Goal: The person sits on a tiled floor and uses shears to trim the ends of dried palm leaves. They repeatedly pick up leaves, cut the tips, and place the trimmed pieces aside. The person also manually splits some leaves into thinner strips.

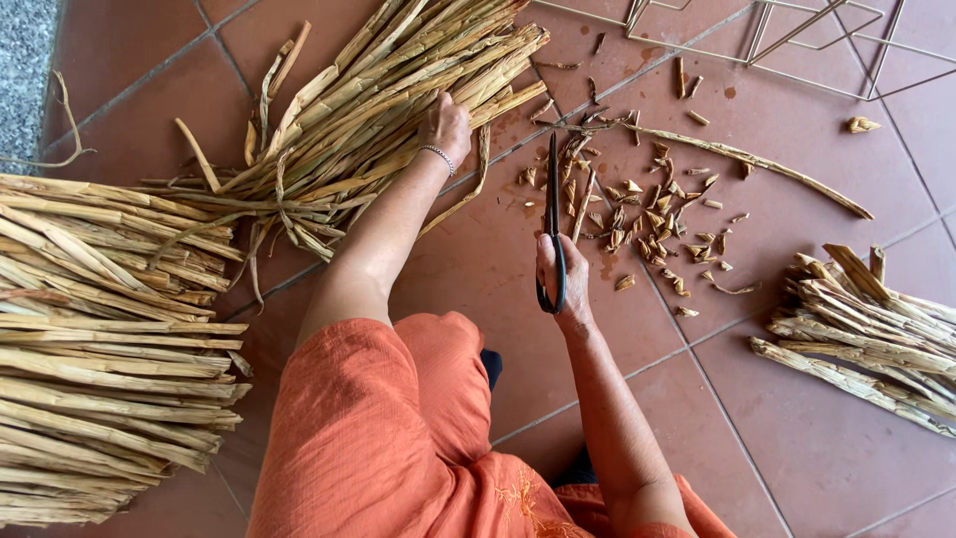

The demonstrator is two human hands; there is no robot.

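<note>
Right hand (563, 284) is closed through the handles of black scissors (554, 224), blades pointing away over the tile floor (817, 139). Further out, the left hand (445, 125) clamps down on a loose bundle of dried stalks (368, 110) near the cut ends. They look light, stiff and probably brittle, so I'd grip mid-bundle, not single strands.

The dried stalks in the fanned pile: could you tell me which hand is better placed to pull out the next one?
Left. The left hand already rests on the fanned stalk pile, while the right hand is occupied gripping the black scissors away from that pile.
</note>
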